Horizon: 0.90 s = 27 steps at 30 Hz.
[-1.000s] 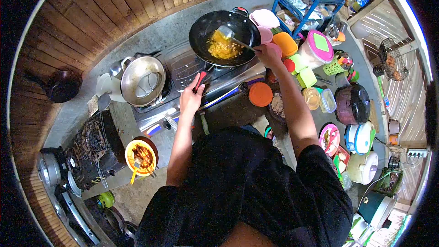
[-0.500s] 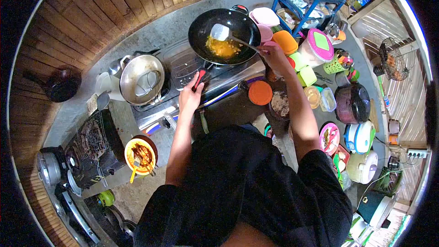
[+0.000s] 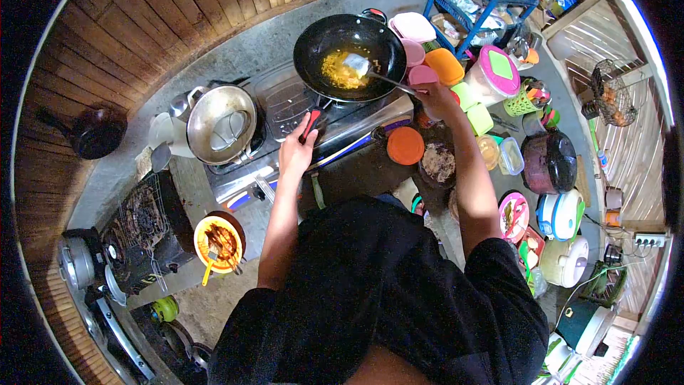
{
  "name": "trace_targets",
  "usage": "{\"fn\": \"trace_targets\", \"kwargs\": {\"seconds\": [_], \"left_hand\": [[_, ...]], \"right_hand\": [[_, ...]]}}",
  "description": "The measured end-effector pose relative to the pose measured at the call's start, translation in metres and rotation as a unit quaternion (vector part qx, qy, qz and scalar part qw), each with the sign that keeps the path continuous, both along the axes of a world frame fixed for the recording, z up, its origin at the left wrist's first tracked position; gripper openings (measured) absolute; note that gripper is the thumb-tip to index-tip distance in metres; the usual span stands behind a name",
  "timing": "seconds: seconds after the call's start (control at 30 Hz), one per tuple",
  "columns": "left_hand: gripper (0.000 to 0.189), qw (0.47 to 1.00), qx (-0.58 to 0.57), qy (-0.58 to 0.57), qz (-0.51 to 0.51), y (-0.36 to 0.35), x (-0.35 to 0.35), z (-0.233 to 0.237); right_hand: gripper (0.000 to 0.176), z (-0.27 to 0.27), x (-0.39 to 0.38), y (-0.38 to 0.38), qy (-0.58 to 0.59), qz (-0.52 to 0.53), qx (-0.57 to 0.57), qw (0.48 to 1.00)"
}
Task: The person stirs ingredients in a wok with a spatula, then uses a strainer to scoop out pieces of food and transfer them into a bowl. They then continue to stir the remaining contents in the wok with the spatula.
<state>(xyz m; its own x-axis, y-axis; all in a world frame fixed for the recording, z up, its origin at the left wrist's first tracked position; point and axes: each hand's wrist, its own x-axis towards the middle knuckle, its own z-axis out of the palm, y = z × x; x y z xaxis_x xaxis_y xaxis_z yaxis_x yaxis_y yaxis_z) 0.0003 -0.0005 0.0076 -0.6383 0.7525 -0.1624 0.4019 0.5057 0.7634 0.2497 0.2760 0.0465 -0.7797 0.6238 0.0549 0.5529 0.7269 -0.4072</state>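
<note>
A black wok [image 3: 313, 50] stands on the right side of a gas stove [image 3: 356, 117]. Chopped yellowish food [image 3: 342, 75] sits in oil at the bottom of the wok. My left hand [image 3: 296, 151] is wrapped round the wok's red and black handle [image 3: 309, 125]. In my right hand [image 3: 436, 98], held to the right of the wok, is the handle of a spatula [image 3: 388, 80]. The spatula's pale blade [image 3: 357, 65] rests low in the wok, against the food.
A steel pan [image 3: 203, 128] sits on the left burner. Left of me are a bowl of red sauce [image 3: 238, 232] and a charcoal grill [image 3: 146, 221]. Plastic containers [image 3: 445, 66], an orange lid [image 3: 404, 145] and a blue rack [image 3: 429, 1] stand on the right.
The spatula blade has moved down and to the right, from the wok's middle into the food. My right hand has shifted slightly right and down. My left hand stays put.
</note>
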Motion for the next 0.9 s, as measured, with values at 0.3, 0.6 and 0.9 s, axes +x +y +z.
{"fn": "trace_targets", "kwargs": {"seconds": [0.3, 0.6, 0.9], "left_hand": [[0.046, 0.997, 0.061, 0.056, 0.004, 0.0, -0.001, -0.012], [0.045, 0.994, 0.082, 0.065, -0.005, -0.001, 0.0, -0.009], [0.046, 0.997, 0.06, 0.051, 0.001, 0.0, 0.0, -0.008]], "right_hand": [[0.029, 0.005, -0.016, -0.013, 0.02, 0.044, -0.206, 0.977], [0.025, 0.007, -0.027, 0.003, 0.053, -0.09, 0.083, 0.991], [0.019, -0.03, -0.032, 0.028, 0.04, -0.062, 0.184, 0.98]]}}
